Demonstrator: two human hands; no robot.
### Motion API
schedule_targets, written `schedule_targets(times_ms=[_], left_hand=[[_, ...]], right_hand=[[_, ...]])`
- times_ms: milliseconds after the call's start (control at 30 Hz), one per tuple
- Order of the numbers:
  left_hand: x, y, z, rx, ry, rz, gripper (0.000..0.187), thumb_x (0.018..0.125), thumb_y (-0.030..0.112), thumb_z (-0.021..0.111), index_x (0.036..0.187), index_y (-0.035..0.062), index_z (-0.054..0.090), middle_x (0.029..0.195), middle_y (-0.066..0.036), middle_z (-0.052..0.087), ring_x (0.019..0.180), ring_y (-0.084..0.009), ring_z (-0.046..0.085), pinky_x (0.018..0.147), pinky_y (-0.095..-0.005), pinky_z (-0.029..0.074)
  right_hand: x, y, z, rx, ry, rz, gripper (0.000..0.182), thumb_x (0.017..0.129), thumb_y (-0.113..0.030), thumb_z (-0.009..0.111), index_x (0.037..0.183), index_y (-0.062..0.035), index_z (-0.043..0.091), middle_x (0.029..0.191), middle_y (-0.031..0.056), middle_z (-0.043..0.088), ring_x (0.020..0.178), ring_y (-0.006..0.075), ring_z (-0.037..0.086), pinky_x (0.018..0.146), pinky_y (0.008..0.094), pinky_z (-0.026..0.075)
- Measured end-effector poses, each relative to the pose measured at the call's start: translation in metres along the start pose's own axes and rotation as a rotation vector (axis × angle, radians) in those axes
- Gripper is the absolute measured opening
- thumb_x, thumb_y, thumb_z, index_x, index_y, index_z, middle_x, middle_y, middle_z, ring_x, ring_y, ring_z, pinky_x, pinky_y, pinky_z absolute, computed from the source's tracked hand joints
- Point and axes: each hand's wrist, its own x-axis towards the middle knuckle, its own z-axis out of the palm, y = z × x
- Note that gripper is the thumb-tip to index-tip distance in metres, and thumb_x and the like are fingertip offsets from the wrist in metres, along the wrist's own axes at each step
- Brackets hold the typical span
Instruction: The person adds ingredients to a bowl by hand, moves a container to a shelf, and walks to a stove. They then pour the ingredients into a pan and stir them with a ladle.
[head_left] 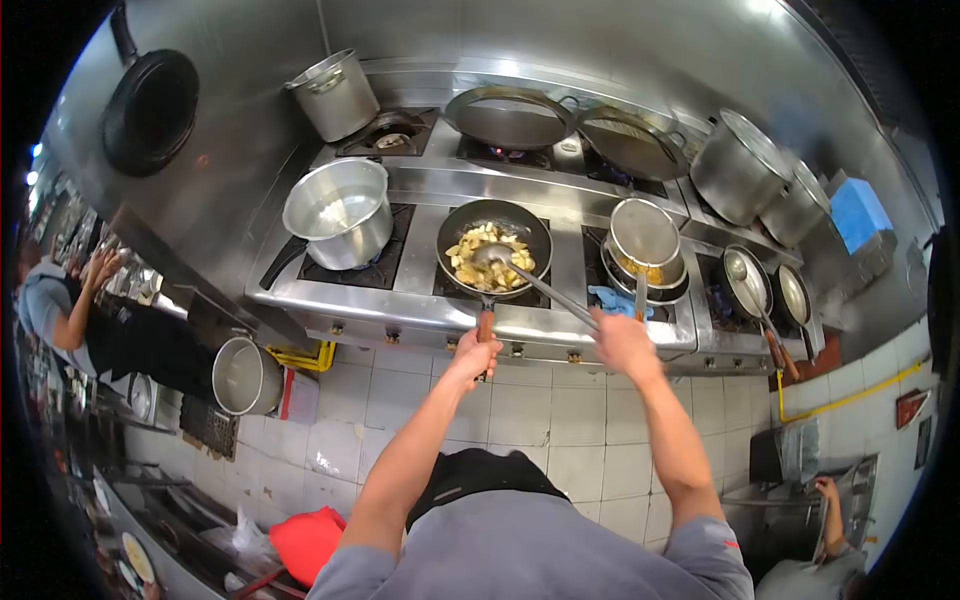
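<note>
The dark round frying pan (494, 247) of pale food chunks sits on the burner, its wooden handle gripped steady by the left hand (476, 350), while the right hand (620, 333) clasps the long metal ladle (530, 280), bowl resting among the pieces.

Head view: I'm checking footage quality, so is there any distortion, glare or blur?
Head view: strong fisheye bending the stove edge, black corners; glare on the steel back wall; right hand slightly blurred; frying pan and left hand sharp.

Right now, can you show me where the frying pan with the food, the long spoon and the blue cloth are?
frying pan (455, 225): head view, bare inside wall, left.
long spoon (494, 254): head view, its bowl.
blue cloth (610, 298): head view, its middle.
</note>
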Motion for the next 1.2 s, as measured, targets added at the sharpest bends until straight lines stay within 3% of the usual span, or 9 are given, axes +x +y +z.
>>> schedule_targets(times_ms=[167, 400, 467, 533, 667, 900, 967, 1133, 1200], left_hand=[[-0.007, -0.002, -0.007, -0.032, -0.018, 0.026, 0.025, 0.079, 0.008, 0.058, 0.099, 0.0049, 0.044, 0.067, -0.001, 0.045, 0.048, -0.009, 0.043, 0.036, -0.0256, 0.036], [-0.005, -0.006, -0.008, -0.029, -0.007, 0.056, 0.024, 0.078, 0.007, 0.058, 0.097, 0.004, 0.044, 0.067, -0.002, 0.045, 0.048, -0.0096, 0.044, 0.035, -0.0259, 0.037], [-0.001, -0.002, -0.007, 0.005, -0.036, 0.046, 0.025, 0.08, 0.009, 0.058, 0.1, 0.0055, 0.043, 0.066, -0.001, 0.044, 0.046, -0.0079, 0.041, 0.035, -0.025, 0.035], [0.005, 0.003, -0.005, 0.011, -0.038, 0.046, 0.021, 0.081, 0.008, 0.058, 0.095, 0.0049, 0.044, 0.066, -0.001, 0.044, 0.047, -0.0079, 0.041, 0.035, -0.0246, 0.035], [0.021, 0.004, -0.007, -0.01, -0.041, 0.051, 0.016, 0.081, 0.008, 0.057, 0.09, 0.0049, 0.044, 0.066, -0.001, 0.043, 0.047, -0.0077, 0.042, 0.035, -0.0242, 0.035], [0.017, 0.01, -0.011, -0.036, -0.05, 0.027, 0.016, 0.083, 0.009, 0.057, 0.091, 0.0045, 0.044, 0.066, -0.001, 0.043, 0.046, -0.0079, 0.042, 0.035, -0.0239, 0.034], [0.016, 0.011, -0.009, -0.035, -0.064, 0.024, 0.017, 0.083, 0.009, 0.058, 0.091, 0.0041, 0.044, 0.065, -0.001, 0.044, 0.046, -0.008, 0.043, 0.035, -0.0242, 0.035], [0.02, 0.007, -0.018, -0.059, -0.076, 0.029, 0.017, 0.083, 0.011, 0.059, 0.09, 0.0042, 0.045, 0.064, 0.0, 0.044, 0.046, -0.0081, 0.043, 0.035, -0.0244, 0.035], [0.017, 0.008, -0.017, -0.079, -0.067, 0.024, 0.018, 0.084, 0.013, 0.06, 0.088, 0.0043, 0.044, 0.064, 0.0, 0.045, 0.045, -0.0082, 0.043, 0.035, -0.0241, 0.035]], right_hand=[[-0.041, 0.009, -0.041, -0.058, -0.049, 0.059, 0.031, 0.078, -0.015, 0.059, 0.109, -0.009, 0.054, 0.079, 0.0203, 0.063, 0.078, 0.039, 0.061, 0.07, 0.0486, 0.048], [-0.007, 0.006, 0.059, 0.255, 0.127, 0.148, 0.027, 0.082, -0.019, 0.058, 0.106, -0.007, 0.053, 0.08, 0.024, 0.061, 0.081, 0.0434, 0.059, 0.07, 0.0495, 0.045], [-0.004, -0.004, 0.076, 0.389, 0.252, 0.176, 0.032, 0.082, -0.017, 0.056, 0.112, -0.0068, 0.053, 0.081, 0.0243, 0.062, 0.082, 0.0427, 0.059, 0.072, 0.0513, 0.046], [0.019, -0.001, 0.094, 0.386, 0.2, 0.147, 0.032, 0.082, -0.017, 0.056, 0.113, -0.0069, 0.054, 0.082, 0.0236, 0.062, 0.082, 0.0424, 0.059, 0.072, 0.0508, 0.046], [0.032, 0.006, 0.057, 0.312, 0.061, 0.035, 0.033, 0.082, -0.019, 0.058, 0.113, -0.0067, 0.054, 0.084, 0.0222, 0.063, 0.082, 0.0421, 0.059, 0.073, 0.049, 0.046], [-0.041, 0.014, -0.042, 0.101, 0.019, 0.022, 0.032, 0.081, -0.02, 0.059, 0.11, -0.0079, 0.056, 0.083, 0.0204, 0.063, 0.081, 0.0408, 0.06, 0.07, 0.0492, 0.046], [-0.031, 0.02, -0.016, 0.046, -0.019, 0.048, 0.033, 0.081, -0.02, 0.059, 0.112, -0.0081, 0.056, 0.085, 0.0196, 0.064, 0.082, 0.0402, 0.06, 0.072, 0.0486, 0.047], [0.002, 0.012, 0.048, 0.388, 0.076, 0.201, 0.035, 0.083, -0.019, 0.058, 0.116, -0.0076, 0.054, 0.089, 0.0238, 0.063, 0.087, 0.0408, 0.06, 0.076, 0.0482, 0.046], [0.017, 0.011, 0.064, 0.378, 0.135, 0.19, 0.034, 0.083, -0.019, 0.057, 0.115, -0.0069, 0.054, 0.088, 0.0247, 0.062, 0.086, 0.0414, 0.059, 0.076, 0.0484, 0.045]])
